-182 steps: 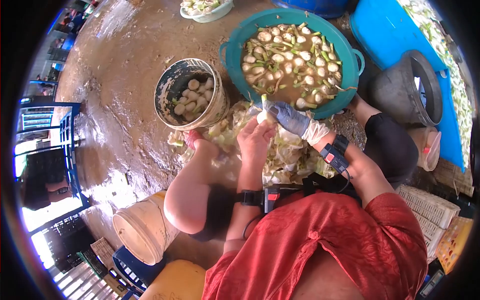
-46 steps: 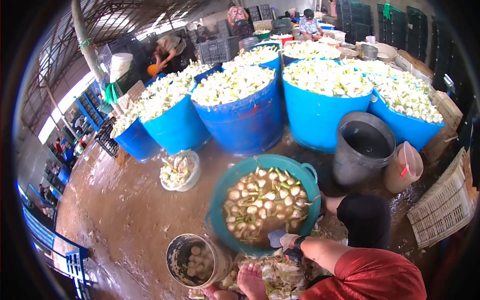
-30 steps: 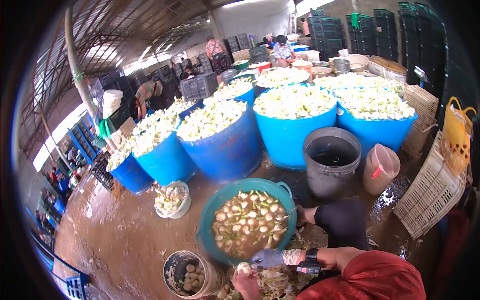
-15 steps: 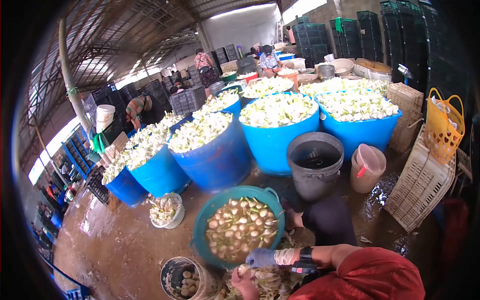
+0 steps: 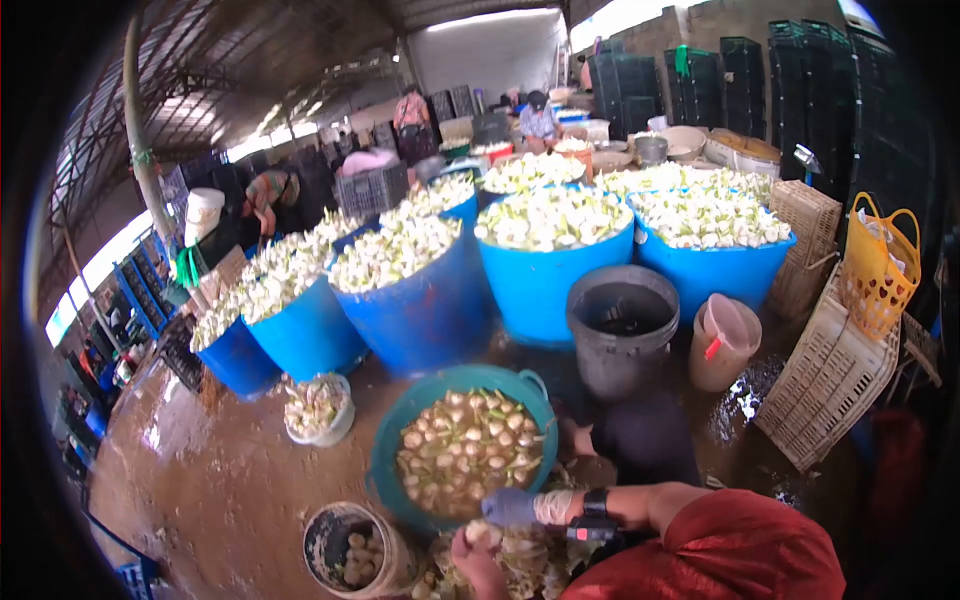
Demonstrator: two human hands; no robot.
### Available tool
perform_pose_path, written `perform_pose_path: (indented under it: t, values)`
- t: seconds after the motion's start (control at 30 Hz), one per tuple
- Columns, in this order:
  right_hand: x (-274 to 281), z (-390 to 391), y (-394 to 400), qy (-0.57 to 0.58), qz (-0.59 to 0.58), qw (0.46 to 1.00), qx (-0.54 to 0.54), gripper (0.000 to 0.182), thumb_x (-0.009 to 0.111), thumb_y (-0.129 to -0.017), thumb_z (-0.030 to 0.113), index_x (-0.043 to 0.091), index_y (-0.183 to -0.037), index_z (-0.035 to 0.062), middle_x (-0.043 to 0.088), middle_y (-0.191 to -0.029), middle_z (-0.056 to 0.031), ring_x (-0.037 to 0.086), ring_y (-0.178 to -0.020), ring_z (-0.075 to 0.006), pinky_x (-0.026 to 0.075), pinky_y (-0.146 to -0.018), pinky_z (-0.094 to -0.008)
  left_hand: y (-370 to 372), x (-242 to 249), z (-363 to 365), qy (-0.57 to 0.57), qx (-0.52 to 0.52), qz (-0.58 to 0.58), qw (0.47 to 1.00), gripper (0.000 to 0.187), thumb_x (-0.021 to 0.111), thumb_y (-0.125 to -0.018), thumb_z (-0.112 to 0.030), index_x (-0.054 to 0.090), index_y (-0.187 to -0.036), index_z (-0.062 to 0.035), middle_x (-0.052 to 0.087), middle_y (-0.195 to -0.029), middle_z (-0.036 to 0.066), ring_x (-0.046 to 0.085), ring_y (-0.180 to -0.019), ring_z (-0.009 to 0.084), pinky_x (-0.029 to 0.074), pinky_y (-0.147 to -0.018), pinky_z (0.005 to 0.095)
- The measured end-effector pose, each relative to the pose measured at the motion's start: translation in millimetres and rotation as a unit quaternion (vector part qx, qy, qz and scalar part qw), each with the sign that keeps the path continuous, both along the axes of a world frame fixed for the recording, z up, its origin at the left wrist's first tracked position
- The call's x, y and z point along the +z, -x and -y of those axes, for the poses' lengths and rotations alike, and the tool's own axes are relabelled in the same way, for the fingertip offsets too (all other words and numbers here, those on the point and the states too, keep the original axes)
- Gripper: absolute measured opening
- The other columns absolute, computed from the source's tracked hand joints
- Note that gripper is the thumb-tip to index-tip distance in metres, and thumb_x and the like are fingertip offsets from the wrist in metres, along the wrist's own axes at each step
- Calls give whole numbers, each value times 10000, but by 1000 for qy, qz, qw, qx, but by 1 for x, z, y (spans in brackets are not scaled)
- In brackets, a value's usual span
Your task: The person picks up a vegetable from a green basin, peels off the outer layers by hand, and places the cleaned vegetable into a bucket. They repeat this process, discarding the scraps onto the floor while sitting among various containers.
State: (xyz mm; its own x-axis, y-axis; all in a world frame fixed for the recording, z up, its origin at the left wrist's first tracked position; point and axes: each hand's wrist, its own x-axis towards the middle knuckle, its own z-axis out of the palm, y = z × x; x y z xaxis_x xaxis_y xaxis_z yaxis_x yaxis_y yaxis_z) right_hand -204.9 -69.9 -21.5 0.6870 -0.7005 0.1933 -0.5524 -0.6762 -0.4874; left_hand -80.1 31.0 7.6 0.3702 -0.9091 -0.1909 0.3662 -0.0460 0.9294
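Left hand (image 5: 474, 560), bare, is closed around 1 pale bulb (image 5: 482, 534), held by the near side of a green tub (image 5: 462, 378). Whether the gloved right hand (image 5: 512, 508), just beside the bulb, is closed cannot be told. Peelings (image 5: 528, 560) are heaped below. Farther left, whitish bulbs (image 5: 360, 560) are contained in a bucket (image 5: 402, 560).

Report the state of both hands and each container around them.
Left hand: bare, holding a bulb
Right hand: gloved, beside the bulb
Green basin: bulbs in murky water
Whitish bucket: open, partly filled with bulbs
White bowl: heaped
Blue tubs: heaped
Grey bucket: open, contents unclear
Pink bucket: open, scoop inside
Yellow bag: handles up
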Motion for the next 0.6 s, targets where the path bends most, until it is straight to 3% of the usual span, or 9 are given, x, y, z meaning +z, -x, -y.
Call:
perform_pose_path:
  t: [0.13,0.17,0.2,0.23,0.33,0.37,0.4,0.47,0.6]
  values:
    - [-8,9,26,-99,236,967,-11,82,563,-782,105,611,-762,43,608,-756,-134,578,-685,-283,458,-633,-383,-11,-9,12,61,-44,-77,994,307,519,-789,22,542,-1095,2,599,-984,111,609,-812,225,534,-608,338]
    - [-37,32,30,-78,116,990,-9,75,579,-781,100,620,-779,37,610,-784,-141,581,-714,-272,465,-663,-373,-12,-4,12,87,-37,-155,983,319,504,-808,29,527,-1123,-10,586,-1031,122,590,-905,231,528,-733,393]
    - [-67,55,29,269,-7,962,54,56,564,-700,124,604,-725,94,574,-715,-88,556,-653,-253,423,-577,-380,-14,-1,11,114,-25,-299,947,327,493,-826,23,506,-1151,-12,572,-1066,131,562,-978,242,481,-858,452]
    - [-23,36,39,98,37,994,43,66,602,-747,102,622,-799,65,588,-740,-121,579,-682,-284,466,-612,-387,-16,1,7,108,-19,-241,964,331,493,-826,36,496,-1155,9,569,-1076,142,546,-1015,250,434,-923,485]
    - [10,17,38,206,-113,972,-6,350,592,-708,114,651,-1038,213,628,-860,-58,611,-762,-231,470,-627,-374,-18,2,6,168,-46,-263,949,334,536,-799,50,496,-1130,33,570,-1092,154,571,-1000,267,472,-896,468]
    - [8,17,31,-218,41,969,-106,363,646,-684,104,658,-1032,208,636,-845,-59,622,-735,-230,493,-628,-357,-19,-1,4,155,-49,-266,950,332,541,-797,53,499,-1125,28,572,-1097,149,581,-986,266,489,-877,450]
    - [24,10,27,-50,-50,995,-70,332,690,-692,102,663,-1017,165,649,-842,-73,622,-699,-239,504,-631,-315,-19,-1,5,149,-58,-270,949,331,546,-794,55,501,-1120,23,574,-1102,144,591,-973,265,505,-858,431]
    - [42,-10,15,-340,262,892,-142,228,684,-742,119,669,-969,93,656,-814,-98,618,-685,-240,496,-644,-283,-17,0,4,142,-52,-272,950,345,560,-788,67,496,-1122,7,582,-1093,131,603,-945,256,526,-817,400]
    - [48,-16,6,-282,186,936,-99,205,668,-770,146,653,-929,18,653,-786,-131,611,-666,-245,487,-644,-299,-10,2,4,118,-24,-243,962,355,582,-786,67,468,-1108,-29,576,-1041,105,594,-925,235,534,-767,391]
